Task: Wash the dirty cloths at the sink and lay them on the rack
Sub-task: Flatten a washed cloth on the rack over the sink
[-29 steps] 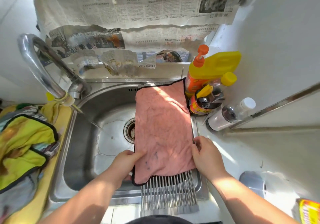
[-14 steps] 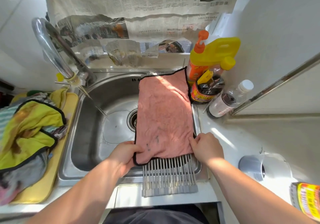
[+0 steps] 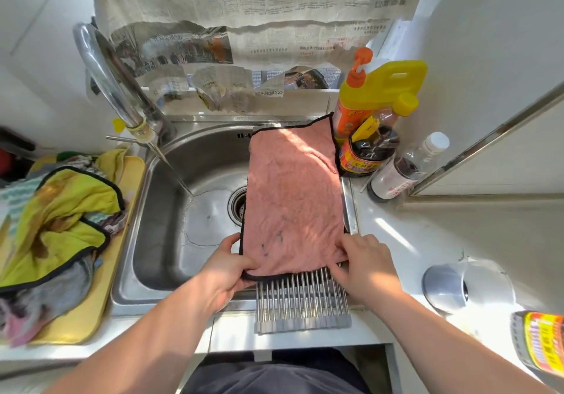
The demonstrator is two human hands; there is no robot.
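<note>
A pink cloth (image 3: 293, 198) with a black hem lies spread flat on the metal roll-up rack (image 3: 302, 302) across the right side of the steel sink (image 3: 183, 235). It carries a few dark marks near its front edge. My left hand (image 3: 225, 271) pinches the cloth's near left corner, thumb on top. My right hand (image 3: 366, 265) holds the near right corner against the rack. A pile of yellow, grey and striped cloths (image 3: 58, 216) sits on a yellow tray (image 3: 88, 317) left of the sink.
The tap (image 3: 119, 88) runs a thin stream into the basin. Bottles stand at the sink's back right: a yellow detergent jug (image 3: 381, 88), a dark jar (image 3: 366, 155), a clear bottle (image 3: 406, 167). A grey cup (image 3: 445, 286) lies on the right counter. Newspaper covers the wall behind.
Both hands slid back along the cloth to its near corners and smoothed it on the rack. My view shifted right and back, so the whole scene sits further left.
</note>
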